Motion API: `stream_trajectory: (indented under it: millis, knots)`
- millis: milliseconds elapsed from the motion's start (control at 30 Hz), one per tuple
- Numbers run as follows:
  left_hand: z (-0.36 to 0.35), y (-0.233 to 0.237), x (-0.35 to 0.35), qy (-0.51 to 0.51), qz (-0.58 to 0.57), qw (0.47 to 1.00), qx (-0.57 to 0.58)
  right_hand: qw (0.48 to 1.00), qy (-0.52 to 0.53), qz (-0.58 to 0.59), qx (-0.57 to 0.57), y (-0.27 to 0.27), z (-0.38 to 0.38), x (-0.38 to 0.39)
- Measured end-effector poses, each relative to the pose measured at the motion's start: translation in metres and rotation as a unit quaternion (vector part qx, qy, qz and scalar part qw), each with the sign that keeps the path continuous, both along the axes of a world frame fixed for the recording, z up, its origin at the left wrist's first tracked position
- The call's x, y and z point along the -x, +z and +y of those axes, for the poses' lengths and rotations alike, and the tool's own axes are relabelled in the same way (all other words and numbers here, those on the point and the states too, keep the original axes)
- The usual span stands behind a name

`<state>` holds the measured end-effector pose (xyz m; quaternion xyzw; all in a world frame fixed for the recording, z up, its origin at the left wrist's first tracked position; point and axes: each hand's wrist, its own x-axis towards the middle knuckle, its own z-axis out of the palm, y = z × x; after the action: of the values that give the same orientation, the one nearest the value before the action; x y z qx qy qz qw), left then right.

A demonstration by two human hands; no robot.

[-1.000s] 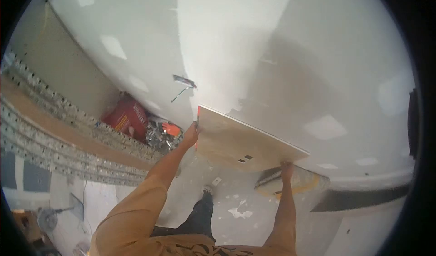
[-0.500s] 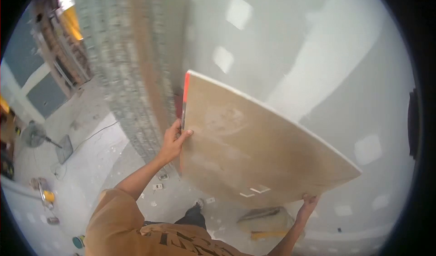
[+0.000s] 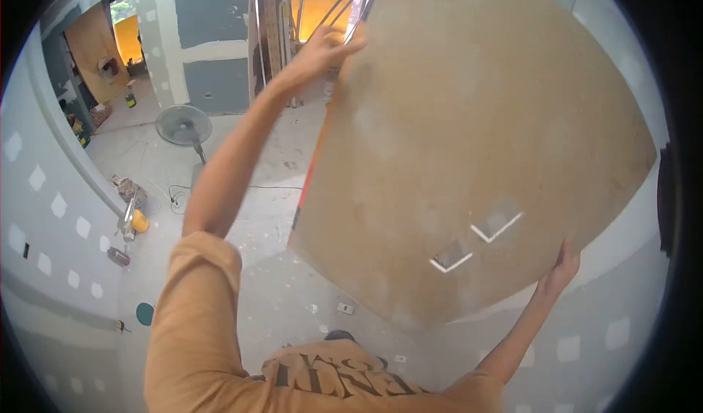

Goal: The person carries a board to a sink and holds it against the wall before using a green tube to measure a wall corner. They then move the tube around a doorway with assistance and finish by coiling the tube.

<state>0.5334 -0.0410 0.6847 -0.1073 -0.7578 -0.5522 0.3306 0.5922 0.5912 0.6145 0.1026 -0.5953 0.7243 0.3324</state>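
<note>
A large tan board (image 3: 469, 127) fills the upper right of the view, tilted, with two small rectangular cutouts near its lower edge and an orange-red strip along its left edge. My left hand (image 3: 329, 50) is raised at the board's upper left edge, its fingers bent round that edge and a little blurred. Lower right, my right hand (image 3: 562, 268) grips the board's bottom right edge, the thumb or a finger showing on the near face. The far side of the board and the fingers behind it are hidden.
A standing fan (image 3: 183, 125) is on the dusty floor at the left, with a cable beside it. A yellow item (image 3: 139, 221) and a green round lid (image 3: 145, 313) lie further left. Patched wall panels (image 3: 571, 347) flank both sides. An outlet plate (image 3: 345, 308) is on the floor.
The board has been raised and now looks larger and closer. My left hand has moved up along its left edge; my right hand has moved right and up. The view has turned left.
</note>
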Motion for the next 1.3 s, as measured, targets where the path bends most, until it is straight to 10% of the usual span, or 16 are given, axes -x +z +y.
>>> stream_trajectory:
  millis: [100, 167, 400, 467, 733, 1033, 1067, 1267, 1300]
  knots:
    - [-0.087, -0.116, -0.057, 0.027, -0.182, 0.971, 0.152, 0.999, 0.008, 0.028, 0.021, 0.020, -0.074, 0.028]
    - [-0.096, -0.219, -0.061, 0.033, -0.151, 0.988, 0.009, 0.997, 0.061, 0.033, 0.041, 0.010, -0.098, 0.017]
    - [-0.254, -0.325, 0.011, 0.125, -0.177, 0.948, -0.235, 0.978, -0.127, -0.130, -0.103, -0.018, -0.329, 0.091]
    - [-0.335, -0.348, 0.047, 0.099, -0.157, 0.944, -0.273, 0.996, -0.006, 0.020, -0.091, -0.039, -0.380, 0.137]
    - [-0.512, -0.305, 0.094, 0.150, -0.130, 0.940, -0.277, 0.994, 0.092, 0.035, -0.056, -0.014, -0.577, 0.264]
    - [-0.591, -0.244, 0.334, 0.122, -0.113, 0.963, -0.211, 0.997, 0.022, 0.069, -0.033, 0.023, -0.639, 0.486]
    - [-0.577, -0.225, 0.256, 0.134, -0.096, 0.961, -0.221, 0.995, 0.019, 0.082, -0.045, 0.049, -0.637, 0.403]
    - [-0.526, -0.174, 0.465, 0.028, -0.093, 0.978, -0.184, 0.994, -0.074, 0.065, -0.053, 0.084, -0.589, 0.488]
    - [-0.605, -0.217, 0.379, 0.037, -0.078, 0.972, -0.217, 0.991, -0.063, 0.082, -0.087, 0.075, -0.686, 0.411]
